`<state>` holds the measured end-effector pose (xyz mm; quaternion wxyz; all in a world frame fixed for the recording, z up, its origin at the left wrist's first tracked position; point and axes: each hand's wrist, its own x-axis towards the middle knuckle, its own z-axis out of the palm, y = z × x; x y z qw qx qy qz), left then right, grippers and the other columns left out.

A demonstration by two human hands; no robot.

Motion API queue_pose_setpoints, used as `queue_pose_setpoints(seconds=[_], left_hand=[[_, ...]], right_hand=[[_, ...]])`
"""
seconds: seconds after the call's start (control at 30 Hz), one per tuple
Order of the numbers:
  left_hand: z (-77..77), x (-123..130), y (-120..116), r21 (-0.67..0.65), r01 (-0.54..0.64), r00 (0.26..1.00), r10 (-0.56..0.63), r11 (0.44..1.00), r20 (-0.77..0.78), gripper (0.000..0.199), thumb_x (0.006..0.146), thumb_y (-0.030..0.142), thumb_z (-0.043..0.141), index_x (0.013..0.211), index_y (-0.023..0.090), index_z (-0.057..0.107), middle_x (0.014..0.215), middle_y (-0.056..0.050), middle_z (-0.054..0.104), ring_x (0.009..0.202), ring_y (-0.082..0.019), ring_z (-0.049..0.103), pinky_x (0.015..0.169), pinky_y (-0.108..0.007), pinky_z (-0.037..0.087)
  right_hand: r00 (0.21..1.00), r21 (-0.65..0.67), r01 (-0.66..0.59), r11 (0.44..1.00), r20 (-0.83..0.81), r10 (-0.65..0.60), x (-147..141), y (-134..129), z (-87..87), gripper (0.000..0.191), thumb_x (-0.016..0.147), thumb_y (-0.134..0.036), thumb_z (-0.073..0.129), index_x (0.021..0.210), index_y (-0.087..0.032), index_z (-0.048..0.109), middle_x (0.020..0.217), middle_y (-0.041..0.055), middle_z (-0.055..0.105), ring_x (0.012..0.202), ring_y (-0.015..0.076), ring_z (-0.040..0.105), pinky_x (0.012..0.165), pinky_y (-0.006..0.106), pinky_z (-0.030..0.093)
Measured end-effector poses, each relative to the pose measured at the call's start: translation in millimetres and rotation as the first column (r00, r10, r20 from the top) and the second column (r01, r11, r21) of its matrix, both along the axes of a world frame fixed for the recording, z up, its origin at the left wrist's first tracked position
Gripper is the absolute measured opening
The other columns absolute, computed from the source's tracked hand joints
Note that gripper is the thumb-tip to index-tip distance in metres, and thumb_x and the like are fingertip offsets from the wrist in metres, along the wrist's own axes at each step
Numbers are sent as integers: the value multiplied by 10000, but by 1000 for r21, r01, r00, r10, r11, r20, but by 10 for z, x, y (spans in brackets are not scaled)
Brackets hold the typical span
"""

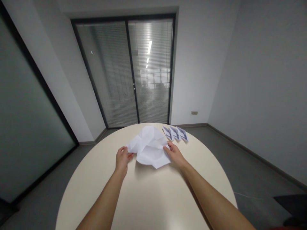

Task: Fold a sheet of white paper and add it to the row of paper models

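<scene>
A large creased sheet of white paper (pixel 152 145) is held over the round table, its folds standing up unevenly. My left hand (pixel 122 157) pinches the left corner of the sheet between thumb and fingers. At the right edge of the paper, my right hand (pixel 174 153) grips it with the thumb on top. Just beyond my right hand, several small folded paper pieces (pixel 176 133) lie side by side in an overlapping row near the far edge of the table.
The cream round table (pixel 144 201) fills the lower middle. Behind it stand glass panels with blinds (pixel 151 95) in a dark frame. A dark object (pixel 291 204) is at the lower right, beyond the table's edge.
</scene>
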<state>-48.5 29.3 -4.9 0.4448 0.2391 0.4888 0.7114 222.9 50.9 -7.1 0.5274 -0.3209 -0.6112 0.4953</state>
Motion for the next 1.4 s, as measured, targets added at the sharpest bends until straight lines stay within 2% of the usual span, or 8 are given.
queue_pose_setpoints(seconds=[0.37, 0.47, 0.57, 0.6, 0.7, 0.8, 0.97, 1.4], left_hand=[[46, 122, -32, -25, 243, 957, -235, 970, 169, 55, 896, 104, 629, 883, 142, 591, 872, -83, 715, 723, -152, 711, 689, -253, 600], [53, 142, -58, -41, 231, 961, -221, 972, 163, 65, 884, 85, 640, 890, 137, 601, 877, -77, 711, 682, -131, 695, 660, -241, 598], [63, 150, -75, -37, 153, 981, -148, 988, 127, 66, 901, 95, 624, 918, 148, 589, 913, -73, 710, 701, -119, 695, 693, -258, 613], [67, 155, -78, -37, 139, 984, -133, 990, 115, 63, 904, 97, 617, 924, 149, 586, 930, -79, 711, 718, -125, 700, 701, -269, 618], [80, 175, -81, -47, 127, 987, -121, 991, 106, 51, 911, 103, 587, 922, 150, 573, 957, -92, 709, 744, -148, 709, 684, -290, 625], [83, 184, -77, -64, 138, 984, -130, 988, 120, 49, 907, 104, 566, 906, 152, 559, 935, -90, 705, 734, -155, 705, 669, -299, 626], [52, 151, -55, -78, 125, 985, -114, 989, 130, 59, 889, 95, 557, 884, 153, 555, 899, -77, 692, 713, -155, 689, 653, -308, 623], [110, 74, -5, -178, 100, 955, -44, 979, 294, 41, 855, 116, 562, 847, 156, 563, 736, -36, 660, 563, -118, 634, 524, -204, 521]], right_hand=[[995, -81, -74, 994, 63, 79, -100, -99, 97, 342, 769, -400, 619, 1031, -181, 610, 951, 55, 716, 827, 233, 666, 743, 342, 504], [928, 102, 267, 958, 242, -285, -86, -85, 111, 351, 751, -403, 619, 1023, -187, 566, 1020, 87, 680, 938, 274, 633, 832, 409, 498], [654, 395, 561, 727, 327, -682, -98, -139, 187, 339, 759, -387, 643, 1011, -183, 545, 1051, 122, 637, 1035, 310, 575, 924, 470, 451], [632, 463, 531, 710, 341, -695, -120, -180, 222, 318, 790, -398, 636, 1009, -183, 554, 1055, 125, 633, 1052, 308, 566, 944, 471, 441], [740, 532, 124, 838, 513, -436, -246, -344, 286, 307, 857, -466, 641, 1030, -213, 617, 1085, 87, 654, 1051, 262, 585, 960, 421, 447], [659, 523, -163, 836, 688, -302, -399, -472, 233, 584, 697, -512, 817, 1175, -230, 637, 1235, 96, 629, 1146, 293, 560, 994, 436, 439], [556, 507, -269, 819, 776, -298, -463, -488, 123, 298, 875, -250, 642, 1167, -193, 651, 1226, 114, 647, 1148, 250, 580, 973, 370, 471], [598, 660, -346, 667, 703, -385, -469, -516, 280, 397, 739, -167, 690, 1135, -184, 669, 1420, 131, 582, 1424, 331, 393, 1176, 533, 294]])
